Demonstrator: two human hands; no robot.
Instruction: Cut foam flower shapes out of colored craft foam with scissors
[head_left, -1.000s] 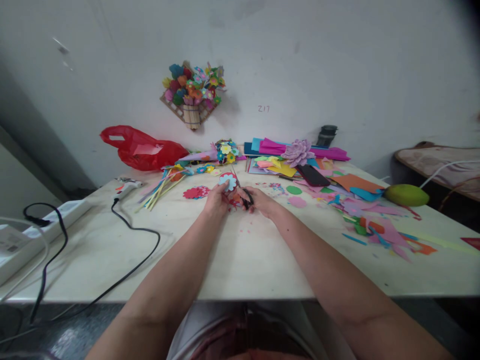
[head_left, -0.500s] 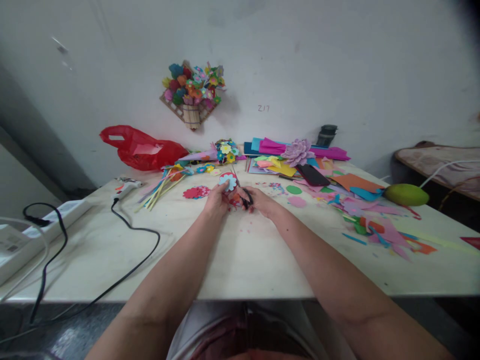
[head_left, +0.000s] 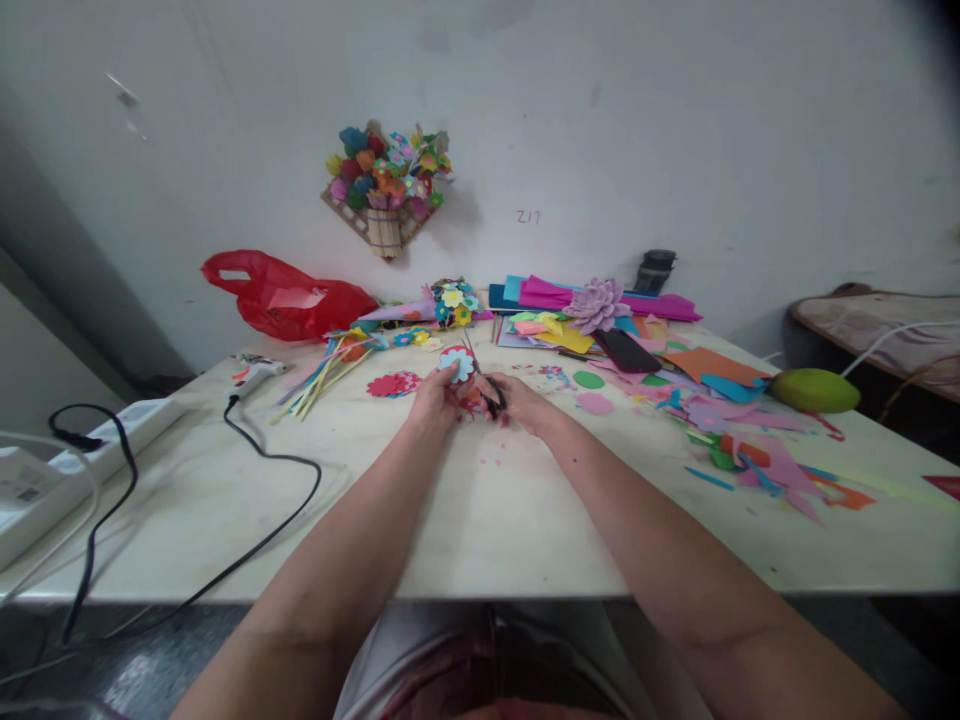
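My left hand pinches a light blue paper flower with a red piece showing behind its edge. In my right hand are black-handled scissors, their blades pointing up and away beside the flower. Whether the blades touch the paper I cannot tell. Small red and orange scraps lie under and between the hands. To the left of my left hand rest cut red flower shapes. A green paper disc and a pink paper disc lie right of my right hand.
A glue gun with a trailing black cord and a power strip occupy the left side. Behind are a red plastic bag and paper strips. Coloured paper, a phone and a green mango-like fruit fill the right.
Hardly anything differs. Both hands keep their hold on the flower and the scissors, and the whole view has shifted very slightly.
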